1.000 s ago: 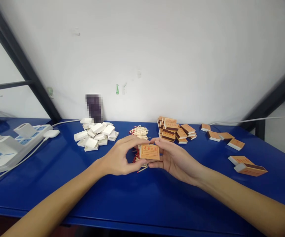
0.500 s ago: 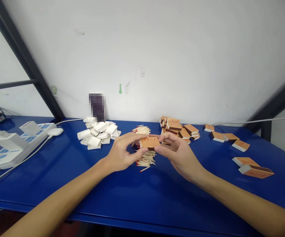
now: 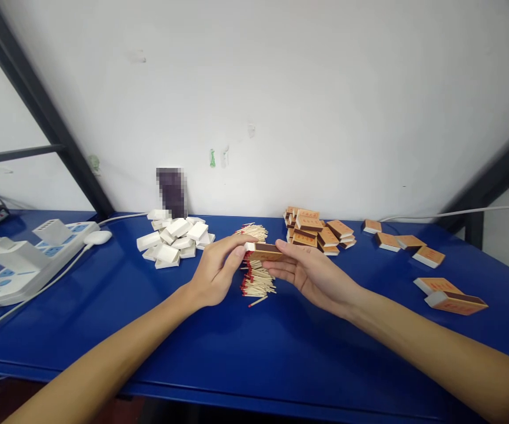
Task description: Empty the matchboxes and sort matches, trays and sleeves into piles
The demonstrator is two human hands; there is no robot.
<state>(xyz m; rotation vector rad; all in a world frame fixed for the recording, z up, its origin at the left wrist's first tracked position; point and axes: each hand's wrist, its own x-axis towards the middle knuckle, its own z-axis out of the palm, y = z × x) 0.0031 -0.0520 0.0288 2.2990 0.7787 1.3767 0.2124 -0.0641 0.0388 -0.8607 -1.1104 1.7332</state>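
Note:
Between my two hands is a matchbox [image 3: 264,252], raised over the loose matches and turned so that its dark striking side faces up. My left hand [image 3: 219,268] pinches its white left end with thumb and fingers. My right hand [image 3: 309,274] grips the other end, thumb on top and fingers curled beneath. Under the box lies a heap of red-tipped matches [image 3: 258,282], partly hidden by the hands and the box. To the left is a pile of white matchbox trays [image 3: 179,238]. A pile of orange-labelled matchboxes [image 3: 309,227] stands behind my right hand.
Several more matchboxes [image 3: 428,256] are scattered along the right side of the blue table [image 3: 254,353]. A white power strip [image 3: 20,274] with plugs and cables lies at the left. A dark, pixelated rectangular object [image 3: 171,191] leans on the wall behind the trays.
The matchbox has been tilted from showing its orange label to showing its dark striking side. My right fingers have moved under it, and my left thumb has shifted to its end.

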